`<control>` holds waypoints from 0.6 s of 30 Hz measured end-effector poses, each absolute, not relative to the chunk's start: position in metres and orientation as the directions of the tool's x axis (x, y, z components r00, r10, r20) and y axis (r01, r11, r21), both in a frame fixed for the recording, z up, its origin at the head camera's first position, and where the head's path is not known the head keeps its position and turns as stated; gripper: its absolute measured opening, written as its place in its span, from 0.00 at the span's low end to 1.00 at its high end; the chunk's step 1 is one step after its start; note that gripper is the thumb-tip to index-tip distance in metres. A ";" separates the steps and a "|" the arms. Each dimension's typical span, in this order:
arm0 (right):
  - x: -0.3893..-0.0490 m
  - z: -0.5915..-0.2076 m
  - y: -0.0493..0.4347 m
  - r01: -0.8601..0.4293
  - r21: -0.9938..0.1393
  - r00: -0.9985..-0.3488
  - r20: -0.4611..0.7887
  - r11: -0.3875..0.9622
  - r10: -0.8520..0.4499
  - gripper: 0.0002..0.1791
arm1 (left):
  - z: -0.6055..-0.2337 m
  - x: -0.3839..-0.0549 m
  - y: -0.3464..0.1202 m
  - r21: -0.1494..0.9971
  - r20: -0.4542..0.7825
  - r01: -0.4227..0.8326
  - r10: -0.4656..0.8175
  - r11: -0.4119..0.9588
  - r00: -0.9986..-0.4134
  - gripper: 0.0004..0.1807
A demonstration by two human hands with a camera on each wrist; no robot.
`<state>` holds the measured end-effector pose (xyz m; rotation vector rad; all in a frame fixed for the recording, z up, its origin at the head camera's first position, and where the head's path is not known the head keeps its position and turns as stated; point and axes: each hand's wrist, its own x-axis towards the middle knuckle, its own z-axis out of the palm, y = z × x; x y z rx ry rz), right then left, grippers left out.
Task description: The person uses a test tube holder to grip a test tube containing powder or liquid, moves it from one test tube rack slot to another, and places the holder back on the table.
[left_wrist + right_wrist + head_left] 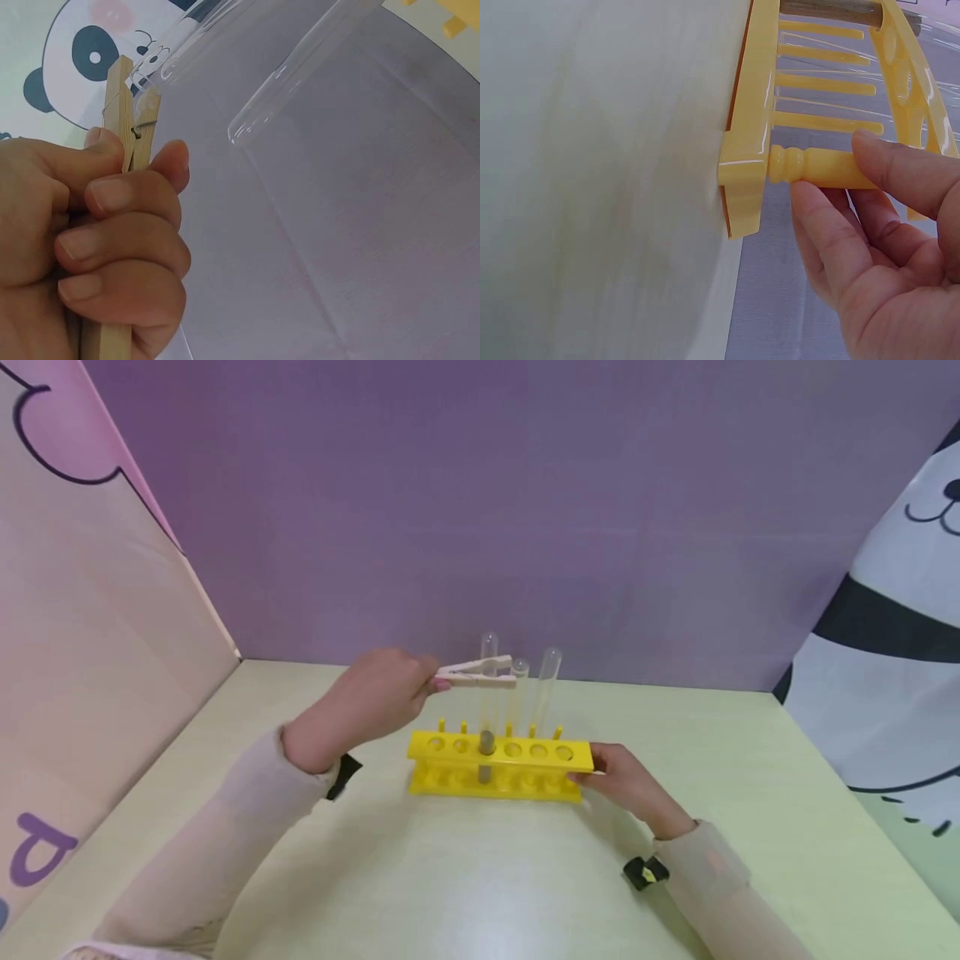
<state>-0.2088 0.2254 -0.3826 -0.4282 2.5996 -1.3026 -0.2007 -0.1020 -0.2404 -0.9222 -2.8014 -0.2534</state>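
My left hand (pixel 386 692) grips a wooden test tube clamp (pixel 480 680), its fingers curled round the handle in the left wrist view. The clamp's spread tips lie at the upper part of a glass test tube (pixel 488 702); I cannot tell whether they touch it. Dark grey matter (pixel 487 743) shows low in that tube, within the yellow test tube rack (pixel 465 789). My right hand (pixel 626 781) pinches the rack's right end post (pixel 832 168) between thumb and fingers. Two more clear tubes (pixel 549 677) stand round end up at the rack's back.
The rack stands on a pale table (pixel 450 868), with several yellow pegs (pixel 829 84) along its back. Behind the table rises a purple panel (pixel 480 510). Side panels carry a panda print (pixel 885 693) on the right and a pink drawing (pixel 67 418) on the left.
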 end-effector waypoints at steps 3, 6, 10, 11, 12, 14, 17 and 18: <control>-0.209 -0.383 0.226 -0.165 -0.806 -0.938 -0.049 0.569 -0.342 0.17 | -0.241 -0.200 -0.102 0.122 0.219 0.594 0.562 0.795 -0.798 0.10; -0.209 -0.384 0.226 -0.162 -0.806 -0.940 -0.050 0.570 -0.338 0.17 | -0.242 -0.199 -0.102 0.126 0.220 0.591 0.558 0.797 -0.800 0.11; -0.209 -0.384 0.226 -0.159 -0.806 -0.940 -0.052 0.570 -0.336 0.17 | -0.242 -0.199 -0.102 0.133 0.224 0.590 0.556 0.796 -0.800 0.11; -0.209 -0.384 0.226 -0.159 -0.807 -0.940 -0.053 0.569 -0.338 0.17 | -0.243 -0.199 -0.102 0.135 0.223 0.589 0.555 0.797 -0.802 0.11; -0.209 -0.384 0.226 -0.159 -0.806 -0.940 -0.053 0.570 -0.338 0.17 | -0.243 -0.199 -0.102 0.138 0.222 0.590 0.555 0.796 -0.802 0.10; -0.209 -0.384 0.226 -0.164 -0.807 -0.938 -0.051 0.568 -0.344 0.17 | -0.243 -0.199 -0.102 0.141 0.224 0.592 0.557 0.794 -0.800 0.10; -0.209 -0.384 0.226 -0.175 -0.809 -0.935 -0.043 0.562 -0.353 0.17 | -0.244 -0.199 -0.103 0.138 0.228 0.599 0.564 0.789 -0.794 0.10; -0.209 -0.384 0.226 -0.178 -0.808 -0.934 -0.040 0.561 -0.354 0.17 | -0.245 -0.199 -0.103 0.137 0.230 0.603 0.566 0.786 -0.791 0.11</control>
